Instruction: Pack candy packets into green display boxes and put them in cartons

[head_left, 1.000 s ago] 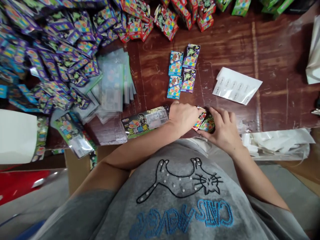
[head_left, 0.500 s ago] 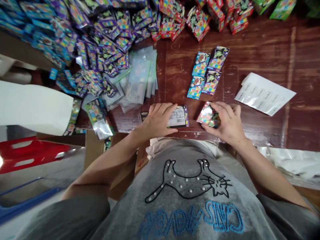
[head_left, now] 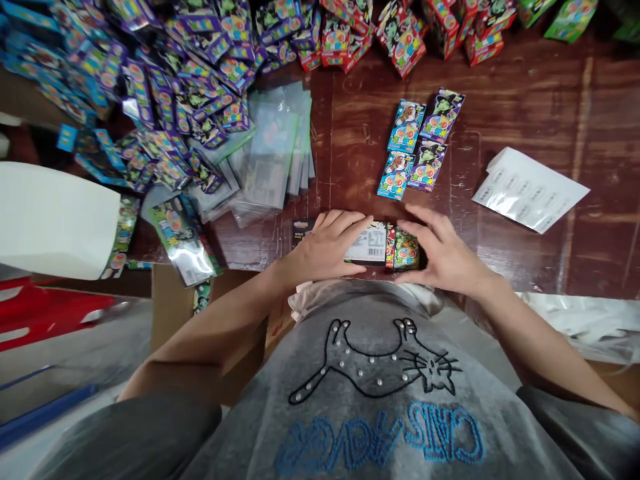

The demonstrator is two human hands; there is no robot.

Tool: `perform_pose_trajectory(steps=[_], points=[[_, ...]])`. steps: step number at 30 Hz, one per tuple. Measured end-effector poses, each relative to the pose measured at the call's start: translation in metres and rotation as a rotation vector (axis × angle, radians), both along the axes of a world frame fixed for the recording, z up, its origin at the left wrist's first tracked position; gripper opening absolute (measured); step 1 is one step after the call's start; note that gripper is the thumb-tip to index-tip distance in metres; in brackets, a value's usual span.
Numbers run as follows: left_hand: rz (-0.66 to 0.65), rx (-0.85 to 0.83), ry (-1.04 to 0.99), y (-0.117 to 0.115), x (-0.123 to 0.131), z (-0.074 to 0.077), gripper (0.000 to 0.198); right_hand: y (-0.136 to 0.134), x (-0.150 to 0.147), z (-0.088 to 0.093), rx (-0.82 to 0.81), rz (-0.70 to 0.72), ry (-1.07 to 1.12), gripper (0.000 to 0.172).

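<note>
My left hand [head_left: 330, 243] lies across a flat black package [head_left: 303, 231] with a white barcode label. Its thumb is along the near edge and its fingers reach to the far edge, gripping the package against the table. At the package's right end is a small green-faced printed box [head_left: 406, 251], with a narrow red printed strip beside it. My right hand [head_left: 443, 250] spans this box, thumb at the near side and a finger at the far side, while the index finger sticks out above. Whether the box is inside the package or only against it I cannot tell.
Two blue boxes [head_left: 400, 150] and two purple boxes [head_left: 435, 137] stand beyond my right hand. A sticker sheet [head_left: 530, 190] lies to the right. Clear plastic sleeves [head_left: 270, 153] are at left. Purple boxes [head_left: 200, 93] and red boxes [head_left: 400, 40] are heaped along the back.
My right hand has moved the small box left and nearer to me, up to the package's end. Its index finger has lifted off. My left hand keeps its hold, shifted slightly right.
</note>
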State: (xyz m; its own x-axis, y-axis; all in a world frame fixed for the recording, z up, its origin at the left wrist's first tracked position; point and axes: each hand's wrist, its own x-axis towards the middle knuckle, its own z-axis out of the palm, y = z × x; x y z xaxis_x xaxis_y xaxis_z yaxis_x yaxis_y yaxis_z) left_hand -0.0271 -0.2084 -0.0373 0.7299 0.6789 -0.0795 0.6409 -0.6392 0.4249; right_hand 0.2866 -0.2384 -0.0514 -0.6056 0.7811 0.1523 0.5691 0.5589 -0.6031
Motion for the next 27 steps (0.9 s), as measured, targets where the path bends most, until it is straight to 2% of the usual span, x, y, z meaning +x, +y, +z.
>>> perform_pose_trajectory(steps=[2, 5, 7, 11, 17, 23, 27], points=[[0.001, 0.003, -0.010, -0.001, 0.001, 0.000, 0.095, 0.000, 0.012, 0.002, -0.035, 0.001, -0.022, 0.097], [0.013, 0.000, -0.024, -0.002, 0.006, -0.001, 0.097, 0.004, 0.023, 0.003, -0.082, 0.012, -0.036, 0.079], [0.032, 0.013, -0.023, -0.003, 0.010, -0.002, 0.099, 0.010, 0.025, 0.002, -0.092, 0.023, -0.037, 0.075], [0.070, 0.024, -0.026, -0.004, 0.018, 0.000, 0.102, 0.026, 0.031, 0.002, -0.080, 0.060, -0.005, 0.073], [0.173, 0.068, -0.024, -0.007, 0.032, 0.005, 0.099, 0.031, 0.043, 0.009, 0.012, -0.022, 0.012, 0.072], [0.176, 0.072, -0.061, 0.000, 0.036, 0.005, 0.102, 0.029, 0.053, 0.020, 0.002, -0.087, 0.019, 0.071], [0.131, 0.071, -0.057, 0.002, 0.039, 0.002, 0.102, 0.031, 0.050, 0.010, -0.045, -0.029, 0.064, 0.074]])
